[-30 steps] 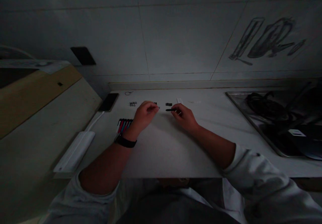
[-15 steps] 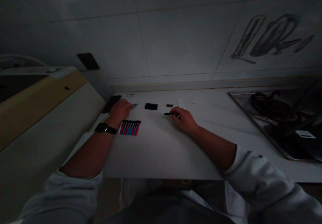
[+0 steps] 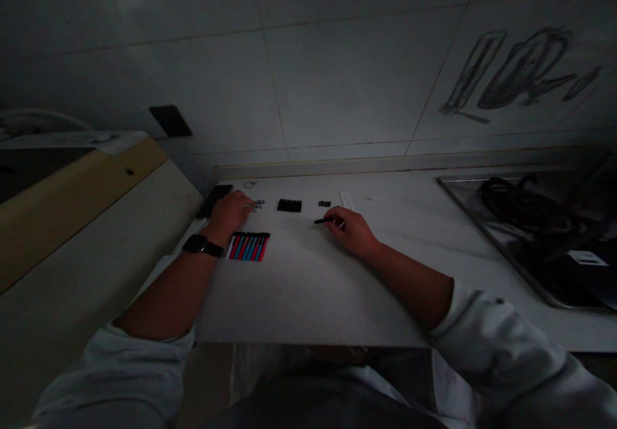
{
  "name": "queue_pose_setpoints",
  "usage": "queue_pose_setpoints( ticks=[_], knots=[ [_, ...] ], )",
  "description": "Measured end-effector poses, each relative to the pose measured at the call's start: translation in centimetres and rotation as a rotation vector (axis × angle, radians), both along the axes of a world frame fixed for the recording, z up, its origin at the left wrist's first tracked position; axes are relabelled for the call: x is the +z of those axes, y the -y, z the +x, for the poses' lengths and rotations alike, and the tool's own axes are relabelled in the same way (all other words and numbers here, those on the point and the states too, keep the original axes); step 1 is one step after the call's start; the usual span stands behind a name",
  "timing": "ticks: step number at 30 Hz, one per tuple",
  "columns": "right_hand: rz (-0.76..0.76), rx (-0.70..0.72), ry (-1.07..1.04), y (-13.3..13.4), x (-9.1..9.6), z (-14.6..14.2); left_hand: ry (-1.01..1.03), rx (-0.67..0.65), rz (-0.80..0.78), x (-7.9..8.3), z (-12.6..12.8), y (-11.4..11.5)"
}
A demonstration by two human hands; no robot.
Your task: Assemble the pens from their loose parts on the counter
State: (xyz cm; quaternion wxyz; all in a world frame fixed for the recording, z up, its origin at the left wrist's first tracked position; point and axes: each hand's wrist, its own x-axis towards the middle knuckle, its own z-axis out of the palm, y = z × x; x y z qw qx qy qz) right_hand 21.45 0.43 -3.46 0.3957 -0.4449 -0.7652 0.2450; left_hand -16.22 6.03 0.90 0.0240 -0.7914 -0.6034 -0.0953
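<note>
My right hand (image 3: 355, 231) is closed round a slim black pen part (image 3: 322, 221), its narrow end pointing left above the white tabletop. My left hand (image 3: 232, 210) rests at the far left with fingers bent together at a cluster of small grey metal pieces (image 3: 260, 203). Whether a piece sits between its fingertips is too small to tell. In front of that hand lies a row of red and blue pen barrels (image 3: 249, 246) with black ends. A row of short black pieces (image 3: 289, 205) lies between my hands. Small dark pieces (image 3: 324, 203) and thin white sticks (image 3: 346, 201) lie beyond my right hand.
A black flat object (image 3: 214, 199) lies behind my left hand, near a small ring (image 3: 249, 184). A box-like unit with a yellowish edge (image 3: 139, 166) borders the left side. On the right, a metal-rimmed tray (image 3: 486, 239) holds dark cables. The tiled wall (image 3: 337, 82) closes the back.
Almost nothing differs. The pen part in my right hand has tilted slightly, its left tip a little lower. My left hand stays at the small grey pieces.
</note>
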Motion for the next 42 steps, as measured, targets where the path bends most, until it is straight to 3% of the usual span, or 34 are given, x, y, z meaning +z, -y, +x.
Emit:
queue_pose_setpoints(
  ticks=[5, 7, 11, 13, 16, 21, 29, 35, 42],
  knots=[
    [-0.112, 0.016, -0.163, -0.3, 0.0, -0.2, -0.009, -0.075, 0.087, 1.5, 1.5, 0.6],
    [-0.227, 0.047, -0.251, -0.3, -0.1, -0.4, 0.065, -0.208, 0.084, 2.2, 3.8, 1.4],
    [-0.466, 0.152, -0.409, -0.3, 0.0, -0.7, 0.153, -0.605, 0.053, 3.4, 9.7, 3.6],
    [-0.518, 0.202, -0.470, -0.2, 0.1, -0.8, 0.133, -0.722, 0.056, 3.7, 12.0, 4.4],
    [-0.571, 0.253, -0.532, -0.1, 0.4, -0.7, 0.087, -0.785, 0.070, 3.9, 13.7, 4.6],
    [-0.657, 0.304, -0.591, -0.2, 0.4, -0.5, 0.141, -0.825, 0.055, 3.6, 14.2, 4.3],
    [-0.635, 0.292, -0.598, -0.2, 0.5, -0.7, 0.236, -0.789, 0.010, 3.2, 14.5, 4.0],
    [-0.578, 0.049, -0.660, -0.5, 1.1, -0.3, 0.229, -0.536, 0.093, 2.5, 12.9, 0.2],
    [-0.573, 0.053, -0.587, -0.5, 1.1, -0.2, 0.080, -0.425, -0.048, -1.2, 12.2, -4.1]
  ],
)
